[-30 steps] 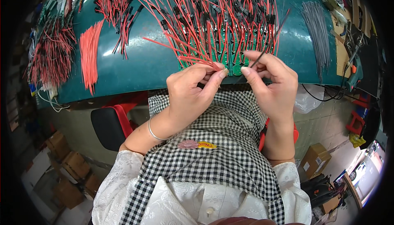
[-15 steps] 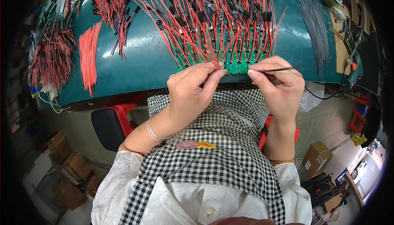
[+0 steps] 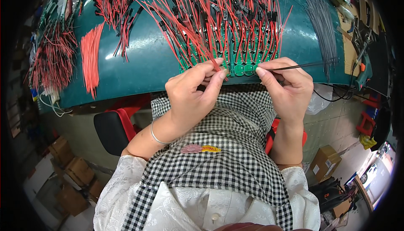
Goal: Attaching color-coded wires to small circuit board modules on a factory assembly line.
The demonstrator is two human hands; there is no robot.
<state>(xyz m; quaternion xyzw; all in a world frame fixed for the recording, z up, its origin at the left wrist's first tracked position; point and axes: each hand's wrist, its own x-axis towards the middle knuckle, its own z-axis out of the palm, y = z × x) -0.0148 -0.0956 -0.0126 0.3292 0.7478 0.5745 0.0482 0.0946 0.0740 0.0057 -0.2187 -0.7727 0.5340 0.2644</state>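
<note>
Pinched between thumb and fingers of my left hand (image 3: 189,90) is a small bunch of red wires (image 3: 215,64), their ends poking out by the near edge of the green circuit boards (image 3: 239,69). My right hand (image 3: 289,90) grips a few thin black wires (image 3: 309,65) that stretch off to the right. Its fingertips are beside the round board segments in the front row. From the rows behind rise many red and black leads with black plug connectors (image 3: 215,8). My left fingers hide part of the boards' left front corner.
On the green tabletop (image 3: 139,73), a bundle of red wires (image 3: 91,58) lies left and a dark grey wire bundle (image 3: 322,33) right. Connector leads (image 3: 112,3) are heaped at the back left. More red and dark wiring (image 3: 52,58) sits at the far left edge, with tools (image 3: 364,71) far right.
My left hand has shifted slightly left, and the red wires in it show more clearly. The black wires in my right hand now extend farther right, over the grey bundle.
</note>
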